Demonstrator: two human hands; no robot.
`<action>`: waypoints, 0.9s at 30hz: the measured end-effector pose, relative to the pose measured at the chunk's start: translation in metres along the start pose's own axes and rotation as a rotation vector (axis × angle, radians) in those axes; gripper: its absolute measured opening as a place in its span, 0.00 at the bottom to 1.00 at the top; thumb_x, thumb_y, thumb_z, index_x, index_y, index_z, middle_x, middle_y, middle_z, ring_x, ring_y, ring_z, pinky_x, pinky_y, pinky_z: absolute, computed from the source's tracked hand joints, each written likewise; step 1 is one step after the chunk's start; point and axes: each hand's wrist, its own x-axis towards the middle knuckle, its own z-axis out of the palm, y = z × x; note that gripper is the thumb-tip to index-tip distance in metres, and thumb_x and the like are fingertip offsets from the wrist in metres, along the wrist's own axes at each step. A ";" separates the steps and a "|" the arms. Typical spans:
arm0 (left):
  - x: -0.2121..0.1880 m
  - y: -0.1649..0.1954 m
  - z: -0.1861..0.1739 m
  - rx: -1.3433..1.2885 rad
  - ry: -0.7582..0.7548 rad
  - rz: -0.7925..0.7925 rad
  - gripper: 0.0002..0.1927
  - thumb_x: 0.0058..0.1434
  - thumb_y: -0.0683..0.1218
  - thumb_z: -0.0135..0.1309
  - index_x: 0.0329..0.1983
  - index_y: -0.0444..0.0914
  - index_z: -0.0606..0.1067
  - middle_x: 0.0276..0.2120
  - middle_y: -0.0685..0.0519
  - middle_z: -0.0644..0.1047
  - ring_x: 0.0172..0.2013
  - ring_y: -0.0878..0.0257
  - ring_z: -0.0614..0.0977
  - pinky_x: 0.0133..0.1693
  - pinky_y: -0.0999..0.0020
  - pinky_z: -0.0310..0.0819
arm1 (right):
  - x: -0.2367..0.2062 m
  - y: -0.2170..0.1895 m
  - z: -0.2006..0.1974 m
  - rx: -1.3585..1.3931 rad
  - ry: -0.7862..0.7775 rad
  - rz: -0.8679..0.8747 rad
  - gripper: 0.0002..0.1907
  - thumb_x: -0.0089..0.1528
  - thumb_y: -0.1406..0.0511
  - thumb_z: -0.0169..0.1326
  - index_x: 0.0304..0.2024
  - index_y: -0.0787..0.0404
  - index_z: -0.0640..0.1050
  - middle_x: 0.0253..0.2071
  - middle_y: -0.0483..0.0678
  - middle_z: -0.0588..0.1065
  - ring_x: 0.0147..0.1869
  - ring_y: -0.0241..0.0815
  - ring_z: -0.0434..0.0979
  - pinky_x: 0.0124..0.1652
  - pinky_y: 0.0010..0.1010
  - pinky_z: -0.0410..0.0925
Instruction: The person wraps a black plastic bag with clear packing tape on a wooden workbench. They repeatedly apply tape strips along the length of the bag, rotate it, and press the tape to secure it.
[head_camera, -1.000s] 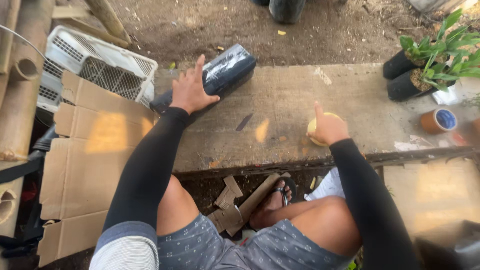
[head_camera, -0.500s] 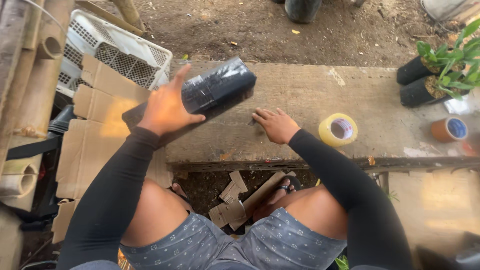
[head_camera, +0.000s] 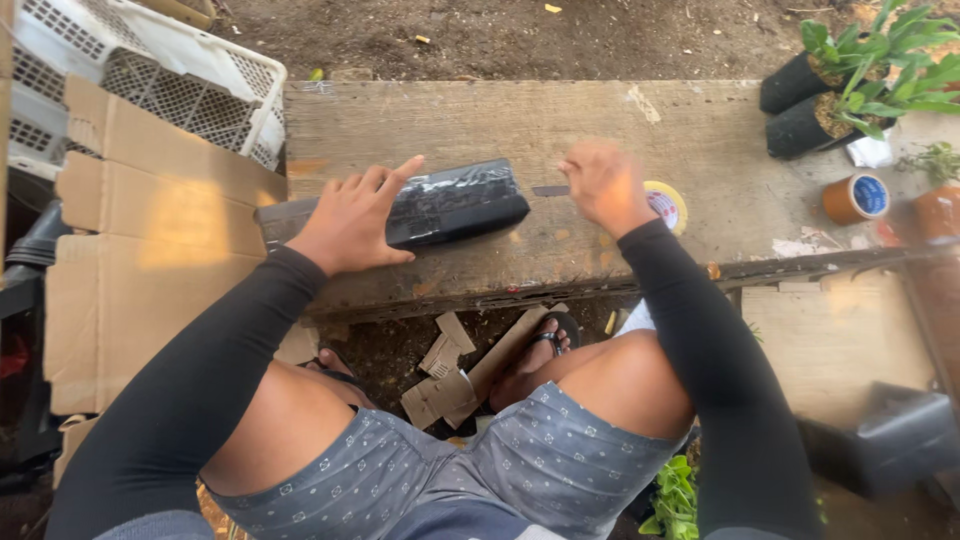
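Note:
A black, plastic-wrapped oblong package lies on a worn wooden bench. My left hand presses on its left end, fingers spread over the wrap. My right hand, blurred, is just right of the package with its fingers curled around a small dark cutter that sticks out to the left. A yellow tape roll lies on the bench, partly hidden behind my right hand.
Flattened cardboard and a white plastic crate sit to the left. Potted plants in black bags and a brown tape roll are at the right. Cardboard scraps and my sandalled foot lie under the bench.
My left hand has brought the raised package down flat onto the bench. My right hand left the yellow tape roll, reached left and closed on the small cutter.

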 end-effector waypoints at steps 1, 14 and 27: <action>0.003 -0.001 0.002 0.003 -0.039 -0.012 0.68 0.41 0.66 0.71 0.80 0.53 0.44 0.58 0.43 0.69 0.56 0.43 0.73 0.54 0.44 0.63 | -0.002 -0.007 -0.002 0.126 0.071 -0.198 0.12 0.70 0.65 0.48 0.53 0.58 0.78 0.56 0.56 0.76 0.60 0.54 0.77 0.59 0.42 0.69; 0.043 0.056 0.052 0.187 0.079 0.001 0.76 0.30 0.78 0.68 0.72 0.29 0.52 0.64 0.36 0.66 0.64 0.40 0.66 0.60 0.40 0.56 | -0.016 -0.101 0.027 -0.001 -0.104 -0.458 0.68 0.44 0.51 0.74 0.74 0.61 0.46 0.76 0.57 0.50 0.80 0.56 0.46 0.68 0.69 0.46; -0.049 0.034 -0.057 0.399 -0.222 -0.248 0.67 0.38 0.86 0.52 0.77 0.49 0.53 0.62 0.48 0.72 0.62 0.54 0.74 0.64 0.42 0.61 | -0.048 -0.086 -0.016 -0.015 0.292 -0.606 0.52 0.50 0.48 0.72 0.65 0.64 0.62 0.61 0.58 0.68 0.68 0.55 0.68 0.69 0.55 0.57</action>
